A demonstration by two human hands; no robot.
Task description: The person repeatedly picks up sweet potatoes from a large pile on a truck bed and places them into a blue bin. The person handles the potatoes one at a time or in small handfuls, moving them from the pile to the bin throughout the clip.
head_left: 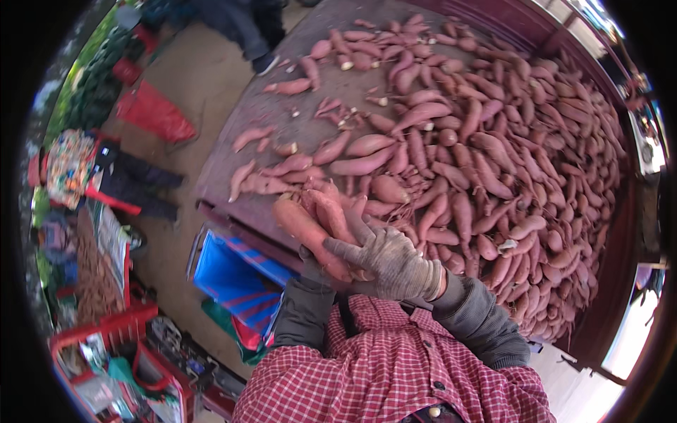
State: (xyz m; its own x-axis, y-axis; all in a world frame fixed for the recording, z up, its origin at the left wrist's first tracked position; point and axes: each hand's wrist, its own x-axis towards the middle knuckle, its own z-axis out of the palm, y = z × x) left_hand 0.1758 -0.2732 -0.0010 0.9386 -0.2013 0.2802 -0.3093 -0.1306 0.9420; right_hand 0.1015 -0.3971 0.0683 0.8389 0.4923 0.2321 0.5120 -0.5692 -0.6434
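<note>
In the head view, my gloved right hand grips a cluster of long pinkish-red sweet potatoes at the lower middle, its fingers closed over the right side and lower end. My gloved left hand is beneath the same cluster, mostly hidden by it, so its fingers hardly show. Both hands are over the near edge of a dull purple cart bed, where loose sweet potatoes lie scattered on the left and heaped densely on the right.
Below left of the bed is a blue-and-red striped bag. A red vehicle stands at lower left. A person in a patterned top is at left; another person's legs show at the top. A maroon side wall borders the heap.
</note>
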